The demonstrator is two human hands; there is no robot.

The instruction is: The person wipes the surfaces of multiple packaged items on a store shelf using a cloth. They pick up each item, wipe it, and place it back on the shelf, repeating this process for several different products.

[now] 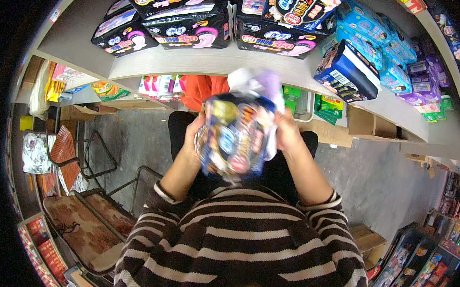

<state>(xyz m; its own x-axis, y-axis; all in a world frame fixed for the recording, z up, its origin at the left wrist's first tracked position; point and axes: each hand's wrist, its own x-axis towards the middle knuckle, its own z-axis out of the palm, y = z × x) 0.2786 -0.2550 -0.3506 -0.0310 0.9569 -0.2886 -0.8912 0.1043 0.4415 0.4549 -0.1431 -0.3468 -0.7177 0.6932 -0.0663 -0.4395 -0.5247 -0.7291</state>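
Note:
In front of my chest I hold a dark blue pack of sanitary pads (pixel 234 139), its printed front smeared by motion. My left hand (pixel 192 135) is closed around the pack's left side. On the other side my right hand (pixel 288 133) is closed on a white and purple cloth (pixel 261 84), which lies along the pack's far edge and right side. Whether the right fingers also touch the pack is hidden. Just beyond, a similar dark blue pack (pixel 348 71) rests tilted on the shelf (pixel 187 61), and another blue pack (pixel 301 9) lies on top of black packs (pixel 275 39).
More black packs (pixel 186 29) stand at the far left of the shelf. Light blue packs (pixel 371 34) and purple packs (pixel 425 75) fill its right side. Below hang a red bag (pixel 201 88) and green packets (pixel 329 108). Folding chairs (pixel 82 224) stand at my left, a cardboard box (pixel 372 124) right.

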